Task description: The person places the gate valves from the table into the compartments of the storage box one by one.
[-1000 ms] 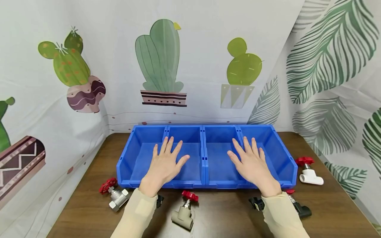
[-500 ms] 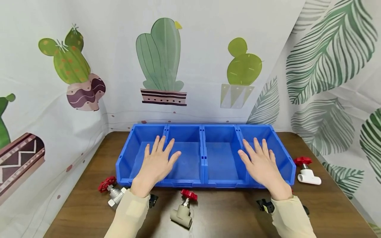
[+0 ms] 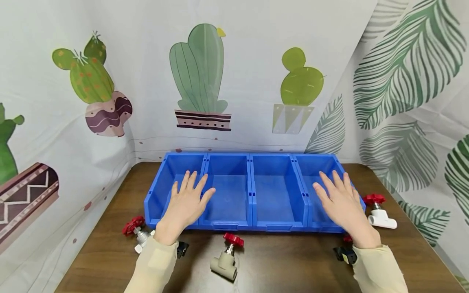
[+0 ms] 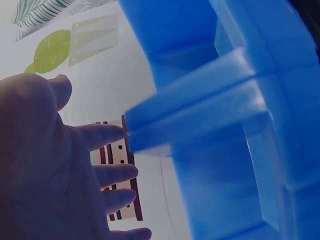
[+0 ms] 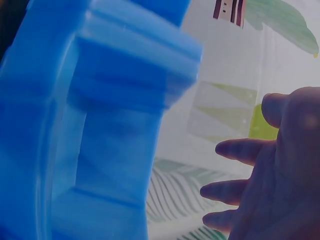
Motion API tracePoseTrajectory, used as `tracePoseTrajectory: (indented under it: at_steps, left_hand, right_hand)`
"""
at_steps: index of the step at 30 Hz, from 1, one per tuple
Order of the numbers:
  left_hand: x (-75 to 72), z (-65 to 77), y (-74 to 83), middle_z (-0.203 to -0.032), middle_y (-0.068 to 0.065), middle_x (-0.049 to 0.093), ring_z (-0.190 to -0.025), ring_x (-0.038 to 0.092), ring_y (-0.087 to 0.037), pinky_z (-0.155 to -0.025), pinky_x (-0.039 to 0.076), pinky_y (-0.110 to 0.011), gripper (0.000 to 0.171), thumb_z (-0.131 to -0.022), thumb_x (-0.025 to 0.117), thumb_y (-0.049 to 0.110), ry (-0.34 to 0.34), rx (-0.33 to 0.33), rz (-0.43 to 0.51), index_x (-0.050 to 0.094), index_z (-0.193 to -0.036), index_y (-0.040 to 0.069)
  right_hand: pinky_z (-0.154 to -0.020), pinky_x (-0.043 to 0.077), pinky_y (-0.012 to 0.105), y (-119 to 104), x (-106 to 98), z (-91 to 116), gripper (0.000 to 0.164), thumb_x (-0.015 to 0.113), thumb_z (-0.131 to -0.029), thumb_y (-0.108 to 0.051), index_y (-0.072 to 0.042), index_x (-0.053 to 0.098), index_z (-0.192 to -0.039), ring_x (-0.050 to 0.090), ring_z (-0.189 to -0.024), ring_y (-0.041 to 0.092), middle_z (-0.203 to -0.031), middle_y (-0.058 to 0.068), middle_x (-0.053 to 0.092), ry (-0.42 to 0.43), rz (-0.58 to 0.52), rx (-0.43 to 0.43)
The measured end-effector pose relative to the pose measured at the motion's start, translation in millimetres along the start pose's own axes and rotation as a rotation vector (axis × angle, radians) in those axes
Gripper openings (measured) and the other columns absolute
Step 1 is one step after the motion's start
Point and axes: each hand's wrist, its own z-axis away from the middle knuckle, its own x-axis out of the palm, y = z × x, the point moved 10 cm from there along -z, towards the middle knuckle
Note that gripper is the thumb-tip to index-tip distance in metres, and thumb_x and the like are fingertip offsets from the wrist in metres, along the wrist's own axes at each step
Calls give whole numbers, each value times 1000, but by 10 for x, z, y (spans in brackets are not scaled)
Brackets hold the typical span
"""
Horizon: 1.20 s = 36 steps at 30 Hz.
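Note:
My left hand (image 3: pixel 185 203) hovers over the left part of the blue bin row (image 3: pixel 234 226), fingers straight and spread, holding nothing. My right hand (image 3: pixel 342 203), also spread and holding nothing, is over the rightmost bin. Both palms face down, apart from the bins in the wrist views. A metal valve with a red handwheel (image 3: pixel 134 226) lies by my left wrist, partly hidden by it. Between the forearms lies a beige valve (image 3: pixel 224 264) with a red handwheel. At the right is a white valve (image 3: pixel 382 218), also red-wheeled. Of another valve, only a red handwheel (image 3: pixel 347 238) shows beside my right wrist.
The bins stand side by side on a brown wooden table (image 3: pixel 278 264), near its back edge. Behind hangs a white cloth (image 3: pixel 253 81) printed with cacti and leaves. A small black device (image 3: pixel 345 255) sits at my right wrist, another black device (image 3: pixel 182 249) at my left.
My hands have moved apart: the left one leftward and slightly nearer, the right one rightward over the last bin. My right forearm now covers the black valve body. The valves and bins stay put.

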Motion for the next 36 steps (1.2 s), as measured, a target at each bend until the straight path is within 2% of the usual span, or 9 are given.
tracePoseTrajectory:
  at_steps: [8,14,21,30,36]
  left_hand:
    - [8,2,-185,-156,-23,22,-146,5,-41,-107,6,-68,72,-101,29,60,-13,-40,6,34,-152,9]
    - [9,-28,-250,-155,-24,25,-145,8,-43,-107,11,-67,68,-102,35,55,3,-46,13,36,-151,8]
    - [23,-71,-332,-153,-24,29,-143,14,-44,-107,16,-66,70,-101,32,58,21,-51,-21,39,-149,8]
    - [-83,-50,-510,-151,-26,32,-141,18,-46,-105,18,-67,68,-102,34,56,34,-62,-81,42,-147,5]
    - [-138,-54,-637,-148,-28,35,-140,21,-47,-104,20,-68,67,-102,36,54,47,-68,-106,45,-144,3]
  right_hand:
    - [-96,6,79,311,-115,12,72,27,-103,-54,-1,28,-151,-9,-139,56,-150,39,14,26,1,35]
    - [-94,8,80,501,-182,10,69,27,-105,-51,1,30,-150,-3,-137,60,-148,41,18,39,-7,37]
    - [-88,13,81,715,-232,34,67,27,-105,-48,1,29,-150,1,-135,62,-147,41,18,43,-14,52]
    - [-86,14,82,975,-229,44,67,26,-106,-46,4,25,-150,4,-134,63,-147,43,16,14,-21,70]
    - [-90,17,78,1164,-199,41,65,28,-107,-42,11,28,-146,14,-130,65,-142,46,20,2,-29,60]
